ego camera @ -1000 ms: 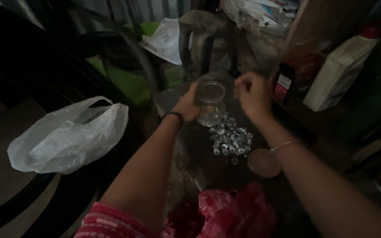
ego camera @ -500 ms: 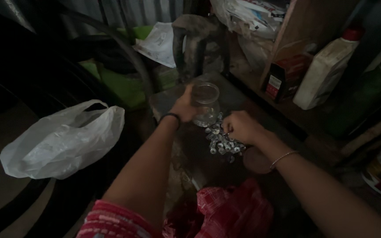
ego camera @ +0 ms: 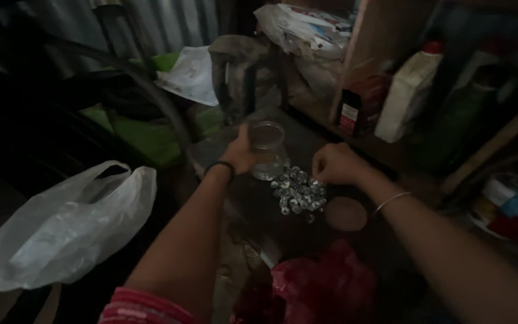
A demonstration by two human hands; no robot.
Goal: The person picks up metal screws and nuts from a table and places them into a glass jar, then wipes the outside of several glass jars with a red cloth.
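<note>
My left hand (ego camera: 242, 155) grips a clear glass jar (ego camera: 268, 150) that stands upright on a dark surface. Just right of the jar lies a heap of several small silvery round pieces (ego camera: 298, 193). My right hand (ego camera: 334, 164) hovers at the heap's upper right edge with its fingers curled together, touching or pinching the pieces; what is between the fingers is too dark to tell. A round brownish lid (ego camera: 345, 213) lies right of the heap.
A white plastic bag (ego camera: 67, 228) lies at the left. A red bag (ego camera: 325, 288) sits near my body. A white bottle (ego camera: 407, 96) and a dark box (ego camera: 358, 105) stand on a wooden shelf at the right. Crumpled bags and green sheets fill the back.
My right hand came down from beside the jar's mouth to the heap of silvery pieces and now sits at its right edge. My left hand kept hold of the jar.
</note>
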